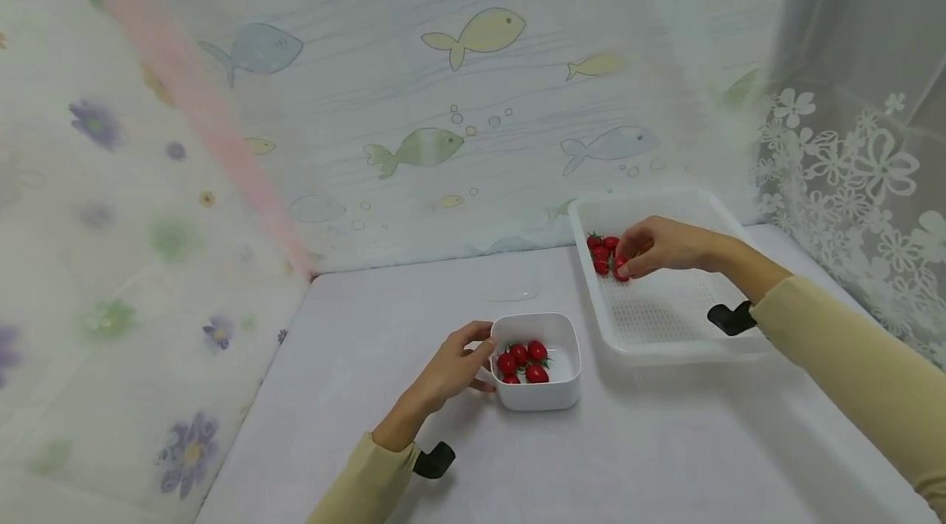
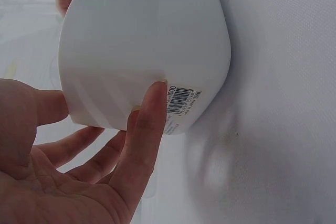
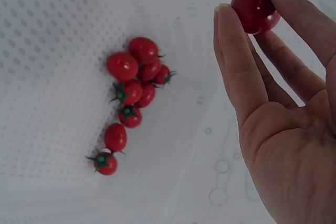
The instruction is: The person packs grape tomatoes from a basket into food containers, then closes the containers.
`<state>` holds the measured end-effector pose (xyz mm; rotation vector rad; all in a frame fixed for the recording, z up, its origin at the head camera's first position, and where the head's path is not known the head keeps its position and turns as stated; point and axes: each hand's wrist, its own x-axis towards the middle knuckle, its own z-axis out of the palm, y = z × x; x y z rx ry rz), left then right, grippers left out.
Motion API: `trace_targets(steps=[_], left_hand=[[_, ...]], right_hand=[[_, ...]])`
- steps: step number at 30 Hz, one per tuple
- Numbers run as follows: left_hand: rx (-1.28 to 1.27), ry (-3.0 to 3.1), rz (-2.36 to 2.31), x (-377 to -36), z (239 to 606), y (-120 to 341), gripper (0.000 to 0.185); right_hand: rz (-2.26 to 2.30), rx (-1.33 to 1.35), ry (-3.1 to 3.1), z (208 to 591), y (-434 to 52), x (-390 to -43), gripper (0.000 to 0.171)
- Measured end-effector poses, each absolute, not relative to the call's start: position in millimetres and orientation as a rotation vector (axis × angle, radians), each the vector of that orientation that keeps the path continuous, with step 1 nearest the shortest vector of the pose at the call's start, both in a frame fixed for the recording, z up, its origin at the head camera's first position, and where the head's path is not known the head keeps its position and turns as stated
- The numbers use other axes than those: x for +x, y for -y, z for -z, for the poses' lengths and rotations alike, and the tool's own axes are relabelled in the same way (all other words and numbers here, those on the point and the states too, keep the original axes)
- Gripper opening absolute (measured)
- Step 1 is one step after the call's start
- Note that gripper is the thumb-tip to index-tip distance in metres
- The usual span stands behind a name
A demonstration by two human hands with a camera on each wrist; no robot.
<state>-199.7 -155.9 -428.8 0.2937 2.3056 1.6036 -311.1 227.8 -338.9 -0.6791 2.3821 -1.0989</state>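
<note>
My right hand [image 1: 668,245] pinches a red cherry tomato [image 3: 255,9] between thumb and fingertips, over the far left part of a white perforated basket [image 1: 621,350]. Several more cherry tomatoes [image 3: 123,66], some with green stems, lie along one wall of that basket. At the left side of a small white square container [image 1: 538,398], my left hand [image 1: 451,368] holds it with thumb at the rim and fingers curved about the outer wall. Several cherry tomatoes [image 1: 537,351] lie inside the container. In the left wrist view, one fingertip touches the wall beside a barcode label [image 2: 181,100].
A clear, thin-edged lid-like piece [image 1: 512,294] lies on the white-covered table [image 1: 384,319] behind the container. A fish-patterned curtain [image 1: 458,97] hangs along the back, a flowered one [image 1: 111,261] at left, and lace [image 1: 850,154] at right.
</note>
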Motion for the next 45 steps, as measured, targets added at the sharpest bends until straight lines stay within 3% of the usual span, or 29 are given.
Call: trace_targets(steps=[17, 45], left_hand=[[0.284, -2.289, -1.618, -199, 429, 155, 0.039], [0.303, -2.307, -1.616, -199, 432, 155, 0.039]], right_hand=[[1.190, -0.740, -2.419, 321, -203, -270, 0.019], [1.199, -0.770, -2.451, 352, -121, -227, 0.017]])
